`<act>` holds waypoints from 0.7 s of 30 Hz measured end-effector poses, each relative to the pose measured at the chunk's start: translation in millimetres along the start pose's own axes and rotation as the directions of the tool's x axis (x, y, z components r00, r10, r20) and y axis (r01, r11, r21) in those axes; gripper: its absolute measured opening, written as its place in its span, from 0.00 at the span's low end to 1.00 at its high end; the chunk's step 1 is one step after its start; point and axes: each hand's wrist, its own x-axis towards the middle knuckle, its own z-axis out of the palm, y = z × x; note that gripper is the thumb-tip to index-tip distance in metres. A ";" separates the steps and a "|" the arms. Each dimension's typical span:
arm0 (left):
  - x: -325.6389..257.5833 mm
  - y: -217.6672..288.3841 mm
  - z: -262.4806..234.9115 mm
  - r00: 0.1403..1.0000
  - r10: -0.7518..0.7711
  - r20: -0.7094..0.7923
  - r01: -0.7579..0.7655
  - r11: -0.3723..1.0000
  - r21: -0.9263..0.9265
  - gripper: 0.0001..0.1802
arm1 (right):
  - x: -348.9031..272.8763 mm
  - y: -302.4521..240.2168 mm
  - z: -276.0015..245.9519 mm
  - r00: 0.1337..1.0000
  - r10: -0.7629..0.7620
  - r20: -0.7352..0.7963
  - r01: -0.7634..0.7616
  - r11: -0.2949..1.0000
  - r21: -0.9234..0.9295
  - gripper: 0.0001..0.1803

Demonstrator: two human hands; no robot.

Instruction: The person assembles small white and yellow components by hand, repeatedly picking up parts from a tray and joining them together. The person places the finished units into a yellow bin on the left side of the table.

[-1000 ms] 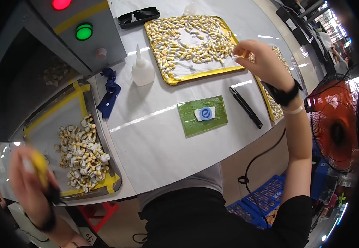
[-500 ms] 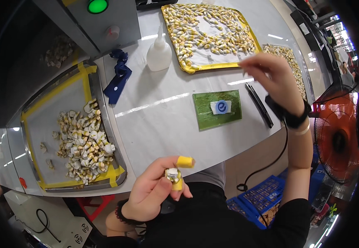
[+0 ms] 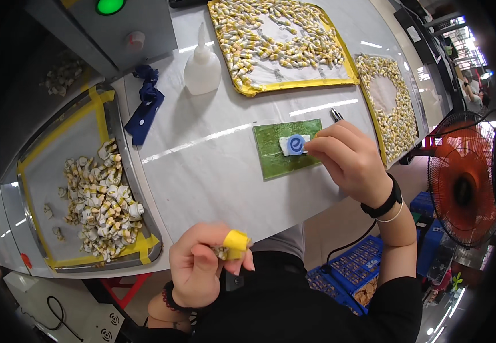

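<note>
Near the pale counter (image 3: 219, 188)'s front edge, the left hand (image 3: 196, 266)'s fingers grip a small white-and-yellow piece (image 3: 220, 252), probably light, stiff, best pinched sideways, while the right hand (image 3: 348, 159) pinches beside a blue disc (image 3: 296, 144), anything held hidden.

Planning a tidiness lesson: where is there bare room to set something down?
Widest: the table between the left tray and green plate. Narrower: strip between plate and upper tray. Crowded: plate's right edge, by the right hand.
</note>
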 end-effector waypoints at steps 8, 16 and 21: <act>-0.9 7.7 -1.0 0.970 -0.231 0.076 0.243 0.944 -0.223 0.31 | 3.0 -1.7 3.2 0.998 -0.022 0.067 0.023 0.999 -0.024 0.12; 11.4 7.5 5.5 0.947 -0.320 0.013 0.318 0.934 -0.162 0.28 | 18.0 -31.5 -23.0 0.997 -0.034 -0.063 0.052 0.945 0.321 0.13; 16.2 1.5 0.1 0.905 -0.393 0.164 0.426 0.818 -0.387 0.17 | 29.2 -58.2 -22.6 0.980 -0.026 -0.198 0.129 0.838 0.529 0.07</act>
